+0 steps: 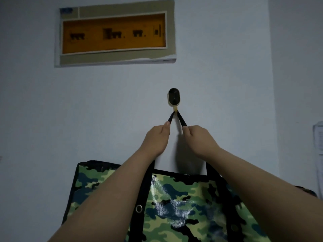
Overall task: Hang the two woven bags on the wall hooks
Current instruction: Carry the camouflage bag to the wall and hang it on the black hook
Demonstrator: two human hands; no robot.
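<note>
A camouflage woven bag (183, 203) with black trim hangs against the white wall, low in the view. Its black strap (180, 120) runs up in an inverted V and is looped over the small prong of a dark oval wall hook (173, 98). My left hand (155, 138) grips the left leg of the strap just below the hook. My right hand (199, 139) grips the right leg. Both forearms cross in front of the bag and hide part of it. Only this one bag and one hook are in view.
A wall-mounted electrical panel (115, 34) with an orange window sits above and left of the hook. A sheet of paper (318, 145) is stuck to the wall at the right edge. A wall corner (271, 84) runs down on the right.
</note>
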